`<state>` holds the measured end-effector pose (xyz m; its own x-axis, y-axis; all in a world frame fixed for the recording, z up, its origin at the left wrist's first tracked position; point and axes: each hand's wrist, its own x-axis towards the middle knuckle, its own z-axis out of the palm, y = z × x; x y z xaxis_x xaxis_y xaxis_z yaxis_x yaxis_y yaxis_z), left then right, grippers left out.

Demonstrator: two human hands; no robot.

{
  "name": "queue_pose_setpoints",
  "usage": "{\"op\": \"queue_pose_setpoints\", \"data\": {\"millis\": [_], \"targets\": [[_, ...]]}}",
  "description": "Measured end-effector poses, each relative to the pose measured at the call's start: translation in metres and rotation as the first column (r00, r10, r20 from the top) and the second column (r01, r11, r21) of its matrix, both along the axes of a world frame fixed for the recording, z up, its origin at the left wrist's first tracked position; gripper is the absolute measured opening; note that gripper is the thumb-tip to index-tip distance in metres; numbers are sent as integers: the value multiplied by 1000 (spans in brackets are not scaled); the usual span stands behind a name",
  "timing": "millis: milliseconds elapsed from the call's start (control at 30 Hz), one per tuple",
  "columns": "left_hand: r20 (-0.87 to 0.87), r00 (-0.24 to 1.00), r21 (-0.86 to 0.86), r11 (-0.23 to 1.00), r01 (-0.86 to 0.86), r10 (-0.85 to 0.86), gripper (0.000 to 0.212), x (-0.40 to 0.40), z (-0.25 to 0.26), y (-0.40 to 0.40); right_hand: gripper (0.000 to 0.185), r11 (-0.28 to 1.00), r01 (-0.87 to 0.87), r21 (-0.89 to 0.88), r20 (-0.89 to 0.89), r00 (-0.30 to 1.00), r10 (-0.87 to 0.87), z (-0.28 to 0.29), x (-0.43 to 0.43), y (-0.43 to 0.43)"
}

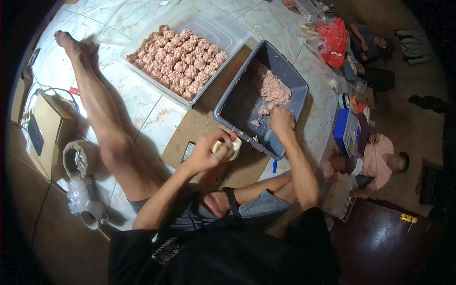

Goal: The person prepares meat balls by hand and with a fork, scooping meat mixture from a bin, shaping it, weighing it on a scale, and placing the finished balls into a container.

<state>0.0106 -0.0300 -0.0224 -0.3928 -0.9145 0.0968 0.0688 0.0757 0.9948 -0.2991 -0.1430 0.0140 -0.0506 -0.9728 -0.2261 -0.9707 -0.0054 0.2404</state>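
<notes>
Over the near edge of the grey plastic tub (pixel 228 123), my left hand (pixel 208 151) holds a pale, soft round thing (pixel 232 151), seemingly a dough wrapper, partly hidden by its fingers. My right hand (pixel 282 123) reaches into the tub with curled fingers, right by the raw ground meat mixture (pixel 272 89). Whether anything is inside those fingers cannot be seen. Small scraps of meat stick to the tub's floor and rim. Farther left, a clear plastic container (pixel 185 105) carries close rows of lumpy portions of ground meat (pixel 183 62).
Brown cardboard (pixel 185 137) lies under the tub on the marble-patterned tiles (pixel 156 117). At left are a cardboard box (pixel 53 131), a thick-walled round roll (pixel 76 160) and a white mug (pixel 92 215). Two other people sit at right, near a red plastic bag (pixel 333 42) and a blue box (pixel 343 130).
</notes>
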Motion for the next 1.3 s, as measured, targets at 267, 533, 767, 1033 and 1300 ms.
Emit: {"op": "queue_pose_setpoints", "data": {"millis": [267,533,767,1033,1300], "targets": [[-675,597,672,695,254,434,26,-3,-12,-10,18,997,64,-30,-6,998,-65,-11,-31,-24],[-663,665,684,639,351,344,46,10,-7,-7,17,995,0,99,251,968,-25,4,-1,0],[-544,769,692,698,185,335,40,7,2,-13,24,991,-51,127,138,990,33,-2,-50,-12],[-344,834,807,589,28,431,37,15,-2,-11,26,883,-241,403,450,892,38,-16,-6,9],[-388,822,784,618,57,417,39,11,-10,-13,23,890,-256,377,276,949,156,-9,-41,18]]}}
